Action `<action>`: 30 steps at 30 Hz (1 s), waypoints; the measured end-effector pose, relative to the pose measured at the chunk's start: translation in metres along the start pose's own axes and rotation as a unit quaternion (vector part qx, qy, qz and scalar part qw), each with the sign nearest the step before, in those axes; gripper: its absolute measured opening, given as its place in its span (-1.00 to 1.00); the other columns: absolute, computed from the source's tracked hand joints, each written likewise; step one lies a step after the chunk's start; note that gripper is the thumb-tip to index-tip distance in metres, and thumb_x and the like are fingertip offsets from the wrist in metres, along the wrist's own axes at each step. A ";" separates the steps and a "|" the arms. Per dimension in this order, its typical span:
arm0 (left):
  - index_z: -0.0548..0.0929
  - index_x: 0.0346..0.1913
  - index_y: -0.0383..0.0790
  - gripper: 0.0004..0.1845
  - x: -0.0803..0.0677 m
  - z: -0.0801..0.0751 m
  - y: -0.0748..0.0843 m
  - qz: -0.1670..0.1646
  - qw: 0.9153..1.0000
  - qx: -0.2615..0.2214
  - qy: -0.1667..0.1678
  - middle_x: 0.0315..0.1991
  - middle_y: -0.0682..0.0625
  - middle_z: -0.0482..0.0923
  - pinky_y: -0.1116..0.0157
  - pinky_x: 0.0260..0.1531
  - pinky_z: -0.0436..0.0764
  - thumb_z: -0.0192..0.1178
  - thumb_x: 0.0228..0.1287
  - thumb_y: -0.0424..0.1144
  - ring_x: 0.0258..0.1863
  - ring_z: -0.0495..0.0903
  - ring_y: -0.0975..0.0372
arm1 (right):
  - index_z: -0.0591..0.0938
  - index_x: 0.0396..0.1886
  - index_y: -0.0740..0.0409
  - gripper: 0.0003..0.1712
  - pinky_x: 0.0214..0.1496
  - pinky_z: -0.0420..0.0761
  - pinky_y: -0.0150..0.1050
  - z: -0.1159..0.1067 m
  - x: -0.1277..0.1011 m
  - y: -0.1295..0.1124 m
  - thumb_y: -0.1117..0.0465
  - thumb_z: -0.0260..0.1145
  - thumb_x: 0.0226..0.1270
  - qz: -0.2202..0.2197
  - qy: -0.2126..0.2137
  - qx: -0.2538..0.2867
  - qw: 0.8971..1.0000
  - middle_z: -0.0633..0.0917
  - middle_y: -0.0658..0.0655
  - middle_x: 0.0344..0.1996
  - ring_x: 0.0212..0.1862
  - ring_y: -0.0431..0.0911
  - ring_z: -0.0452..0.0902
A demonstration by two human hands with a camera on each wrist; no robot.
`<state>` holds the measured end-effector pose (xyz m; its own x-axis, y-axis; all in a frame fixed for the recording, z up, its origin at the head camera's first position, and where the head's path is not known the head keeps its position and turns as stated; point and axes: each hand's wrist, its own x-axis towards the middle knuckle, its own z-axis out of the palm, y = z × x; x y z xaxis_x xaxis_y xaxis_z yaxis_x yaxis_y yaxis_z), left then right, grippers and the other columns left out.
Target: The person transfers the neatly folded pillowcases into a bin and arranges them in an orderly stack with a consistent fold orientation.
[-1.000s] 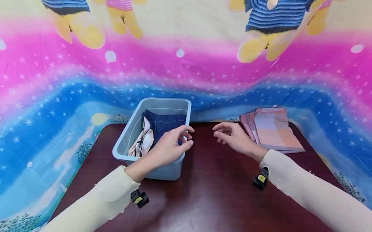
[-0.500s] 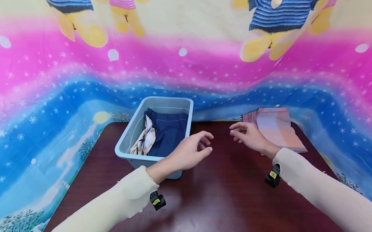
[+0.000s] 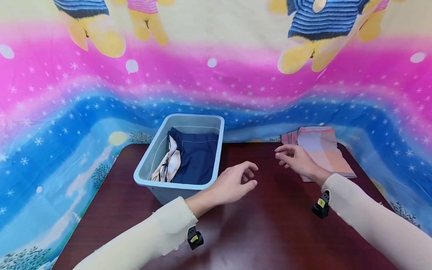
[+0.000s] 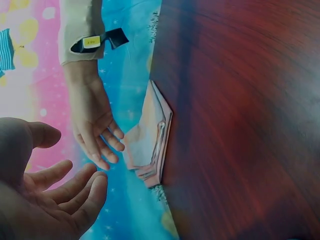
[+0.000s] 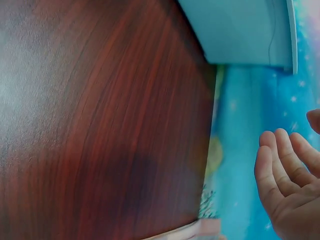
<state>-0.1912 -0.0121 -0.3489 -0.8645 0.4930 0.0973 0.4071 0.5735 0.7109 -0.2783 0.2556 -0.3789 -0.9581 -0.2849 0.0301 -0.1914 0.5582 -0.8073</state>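
My left hand (image 3: 251, 175) hovers over the dark wooden table (image 3: 262, 232), just right of a light blue plastic bin (image 3: 145, 162); its fingers are relaxed and hold nothing. In the bin lie a folded navy cloth (image 3: 197, 158) and a cream patterned cloth (image 3: 168, 165). Empty as well, my right hand (image 3: 280, 153) hangs loosely curled at the near left edge of a stack of folded pink plaid cloths (image 3: 320, 148). The left wrist view shows both hands, left (image 4: 50, 200) and right (image 4: 92, 125), beside the stack (image 4: 150, 145). Only the right hand's fingers (image 5: 285, 185) and the bin's wall (image 5: 240, 30) show in the right wrist view.
A bright cartoon-print sheet (image 3: 218, 79) drapes behind and around the table. The bin stands at the table's back left and the cloth stack at its back right. Bare tabletop (image 5: 100, 125) lies between and in front of the hands.
My left hand has drawn away from the bin's right rim, moving right over the table. The right hand has moved right to the edge of the folded stack.
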 end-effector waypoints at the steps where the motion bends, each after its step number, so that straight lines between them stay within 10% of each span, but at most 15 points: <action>1: 0.55 0.23 -0.05 -0.64 0.000 0.002 0.000 -0.001 1.000 -0.002 0.000 0.01 0.01 0.70 0.32 0.00 0.61 0.21 0.41 -0.17 -0.03 0.68 0.20 | 0.52 0.24 0.39 -0.57 -0.15 0.70 -0.25 -0.001 0.000 0.004 0.16 0.14 0.58 0.004 0.002 0.001 1.000 0.68 0.40 0.04 -0.27 -0.31 0.64; 14: 0.57 0.20 -0.02 -0.66 0.001 0.028 -0.002 -0.004 1.000 -0.025 -0.019 -0.01 0.04 0.70 0.43 -0.06 0.58 0.22 0.41 -0.16 -0.15 0.63 0.37 | 0.50 0.27 0.40 -0.51 -0.35 0.60 -0.23 -0.025 -0.006 0.049 0.10 0.10 0.60 0.048 0.035 -0.093 0.994 0.65 0.49 0.05 -0.28 -0.12 0.64; 21: 0.58 0.19 -0.03 -0.67 0.005 0.040 -0.006 -0.008 0.999 -0.029 -0.020 -0.01 0.03 0.70 0.45 -0.09 0.56 0.23 0.41 -0.17 -0.16 0.62 0.36 | 0.48 0.29 0.42 -0.48 0.04 0.64 0.08 -0.040 -0.008 0.078 0.08 0.06 0.62 0.068 0.048 -0.135 0.987 0.58 0.50 0.17 0.18 0.33 0.52; 30: 0.57 0.20 -0.04 -0.66 0.014 0.050 -0.014 -0.027 0.998 -0.045 -0.018 0.02 -0.03 0.69 0.41 -0.07 0.58 0.22 0.42 -0.15 -0.10 0.65 0.26 | 0.42 0.31 0.47 -0.40 0.23 0.48 0.32 -0.057 -0.014 0.099 0.02 0.03 0.62 0.105 0.040 -0.153 0.982 0.49 0.56 0.22 0.25 0.42 0.41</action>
<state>-0.1943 0.0199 -0.3927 -0.8730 0.4866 0.0327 0.3302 0.5403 0.7740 -0.2961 0.3590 -0.4260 -0.9947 -0.0829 -0.0610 -0.0315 0.8093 -0.5865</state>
